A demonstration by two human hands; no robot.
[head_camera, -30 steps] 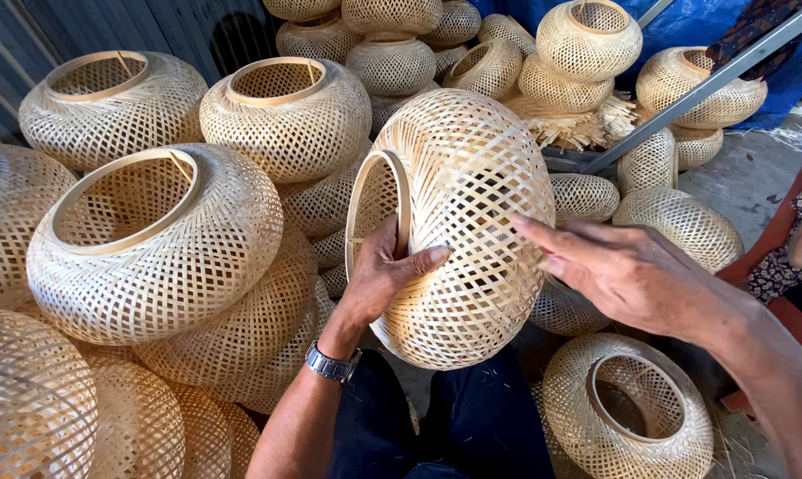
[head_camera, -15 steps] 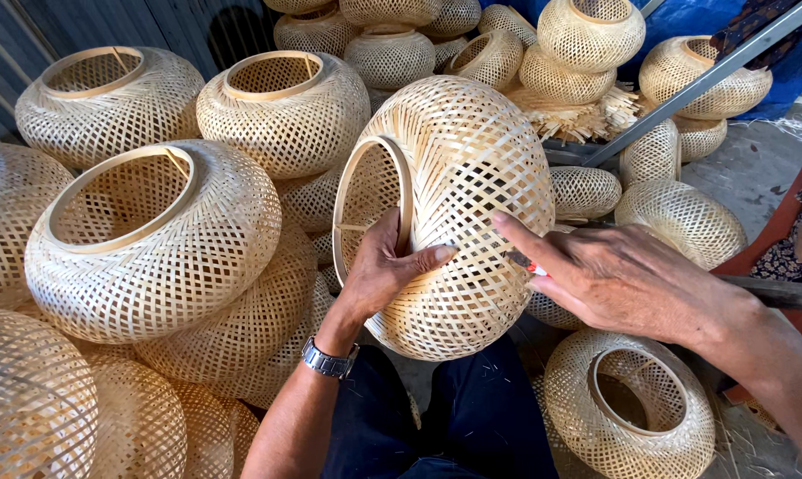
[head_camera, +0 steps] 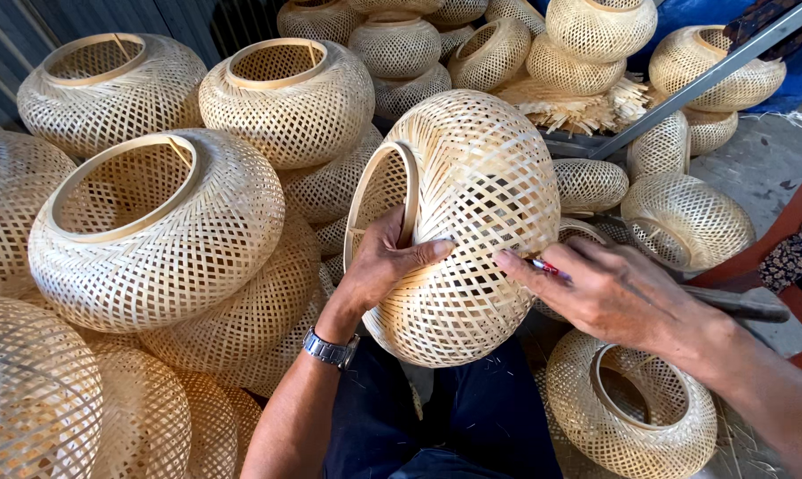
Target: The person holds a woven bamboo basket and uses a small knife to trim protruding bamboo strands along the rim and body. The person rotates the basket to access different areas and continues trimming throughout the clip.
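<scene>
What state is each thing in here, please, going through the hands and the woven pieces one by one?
left hand: gripping the rim of the woven bamboo shade.
woven bamboo shade: tipped on its side, opening facing left, held over the lap.
right hand: fingertips on the shade, holding a thin tool.
large shade: upright, opening up, stacked on others.
shade on floor: opening up.
wristwatch: on the left wrist.
</scene>
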